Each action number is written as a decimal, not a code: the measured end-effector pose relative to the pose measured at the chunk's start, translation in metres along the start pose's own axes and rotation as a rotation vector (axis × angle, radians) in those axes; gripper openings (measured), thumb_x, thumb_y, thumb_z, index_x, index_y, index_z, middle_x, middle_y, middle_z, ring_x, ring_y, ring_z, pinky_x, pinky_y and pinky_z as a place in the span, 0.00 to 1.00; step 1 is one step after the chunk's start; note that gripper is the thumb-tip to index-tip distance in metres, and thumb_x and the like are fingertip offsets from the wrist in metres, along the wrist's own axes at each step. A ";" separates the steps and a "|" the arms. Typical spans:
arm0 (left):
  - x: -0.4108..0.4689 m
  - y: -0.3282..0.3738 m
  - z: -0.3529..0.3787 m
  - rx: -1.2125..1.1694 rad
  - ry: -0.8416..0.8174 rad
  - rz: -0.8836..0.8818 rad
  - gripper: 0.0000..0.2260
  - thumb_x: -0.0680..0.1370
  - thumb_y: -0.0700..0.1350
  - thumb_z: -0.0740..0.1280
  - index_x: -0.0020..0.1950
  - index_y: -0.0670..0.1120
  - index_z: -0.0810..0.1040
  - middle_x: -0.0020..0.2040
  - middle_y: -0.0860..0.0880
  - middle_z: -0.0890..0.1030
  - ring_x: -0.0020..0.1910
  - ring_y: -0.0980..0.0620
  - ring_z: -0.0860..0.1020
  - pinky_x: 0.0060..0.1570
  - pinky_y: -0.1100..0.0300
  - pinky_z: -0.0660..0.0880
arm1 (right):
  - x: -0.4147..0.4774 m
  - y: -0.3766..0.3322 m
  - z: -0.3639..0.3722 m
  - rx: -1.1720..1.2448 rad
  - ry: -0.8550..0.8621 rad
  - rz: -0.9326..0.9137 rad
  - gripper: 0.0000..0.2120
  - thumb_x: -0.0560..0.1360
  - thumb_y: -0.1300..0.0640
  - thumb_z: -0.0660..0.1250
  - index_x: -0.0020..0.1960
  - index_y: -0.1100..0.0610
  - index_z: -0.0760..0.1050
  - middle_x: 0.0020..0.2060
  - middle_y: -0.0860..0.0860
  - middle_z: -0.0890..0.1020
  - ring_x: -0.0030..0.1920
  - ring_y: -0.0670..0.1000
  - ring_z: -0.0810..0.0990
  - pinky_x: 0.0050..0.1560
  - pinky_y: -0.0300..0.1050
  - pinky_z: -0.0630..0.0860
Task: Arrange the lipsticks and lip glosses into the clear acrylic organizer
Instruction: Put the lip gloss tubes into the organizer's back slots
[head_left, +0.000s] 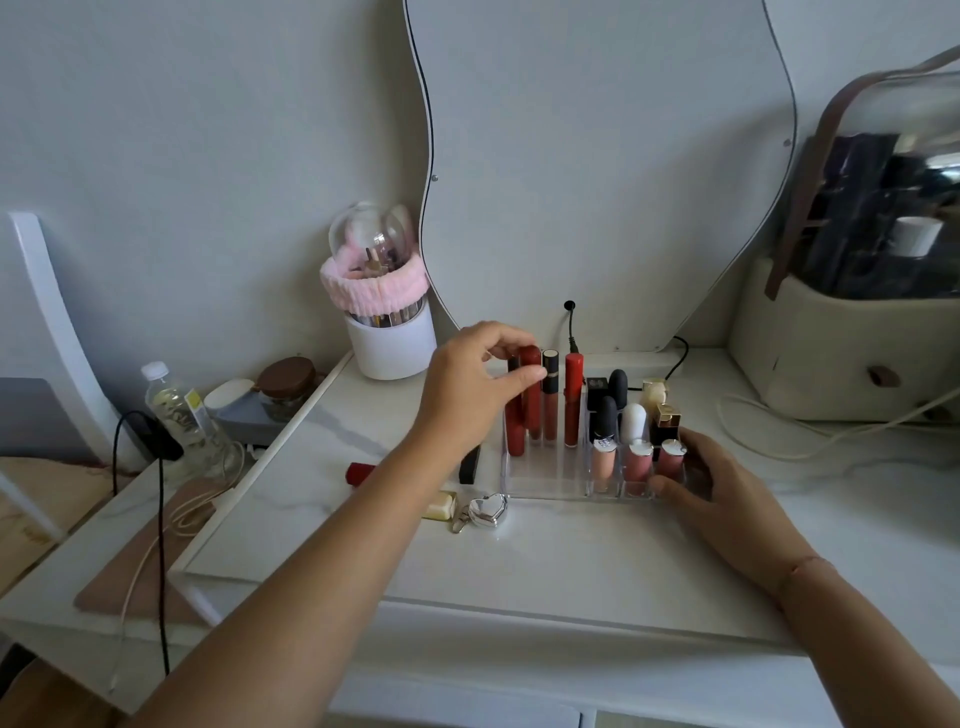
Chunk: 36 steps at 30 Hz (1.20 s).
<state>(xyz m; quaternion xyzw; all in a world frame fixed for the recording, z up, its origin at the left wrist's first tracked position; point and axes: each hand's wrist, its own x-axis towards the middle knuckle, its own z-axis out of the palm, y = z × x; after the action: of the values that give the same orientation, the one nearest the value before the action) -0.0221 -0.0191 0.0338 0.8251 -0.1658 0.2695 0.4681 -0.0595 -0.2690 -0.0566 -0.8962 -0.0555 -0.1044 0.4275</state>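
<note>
The clear acrylic organizer (545, 486) stands mid-table with several lipsticks and glosses upright in it. My left hand (467, 389) pinches the top of a tall red lip gloss (531, 400) that stands in the organizer's back left slots, next to a brown gloss (549, 400) and another red gloss (572, 400). My right hand (722, 493) rests on the organizer's front right corner, beside three pink glosses (638, 462). Loose on the table to the left lie a red lipstick (361, 473), a black tube (470, 465) and a pale yellow tube (440, 506).
A silver heart keyring (487, 511) lies by the organizer's front left corner. A white brush holder with a pink band (387, 332) stands behind, a wavy mirror (597, 182) against the wall, a beige cosmetics case (841, 338) at right, a water bottle (179, 415) at left.
</note>
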 end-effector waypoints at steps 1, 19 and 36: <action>-0.002 -0.002 0.004 0.040 0.014 -0.004 0.12 0.67 0.43 0.76 0.49 0.50 0.82 0.44 0.59 0.79 0.45 0.62 0.75 0.49 0.72 0.69 | 0.000 0.000 0.000 0.004 0.001 -0.002 0.26 0.71 0.52 0.70 0.67 0.49 0.67 0.55 0.48 0.80 0.53 0.47 0.77 0.50 0.39 0.68; -0.010 -0.019 0.023 0.378 0.078 0.091 0.11 0.62 0.45 0.79 0.42 0.46 0.83 0.44 0.48 0.78 0.48 0.45 0.73 0.49 0.57 0.64 | -0.001 -0.002 -0.001 -0.007 -0.003 -0.001 0.27 0.71 0.51 0.70 0.68 0.50 0.66 0.54 0.46 0.79 0.53 0.46 0.77 0.49 0.38 0.68; -0.008 -0.061 -0.021 0.392 0.242 -0.206 0.10 0.73 0.50 0.69 0.48 0.46 0.78 0.46 0.48 0.80 0.49 0.46 0.76 0.51 0.50 0.72 | -0.002 -0.003 -0.002 -0.025 -0.007 0.002 0.28 0.71 0.51 0.70 0.69 0.52 0.66 0.58 0.50 0.79 0.57 0.50 0.77 0.55 0.43 0.70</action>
<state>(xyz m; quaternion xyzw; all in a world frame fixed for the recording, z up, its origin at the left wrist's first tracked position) -0.0019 0.0302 -0.0040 0.8743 0.0320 0.3442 0.3408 -0.0622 -0.2687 -0.0530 -0.9020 -0.0546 -0.1014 0.4161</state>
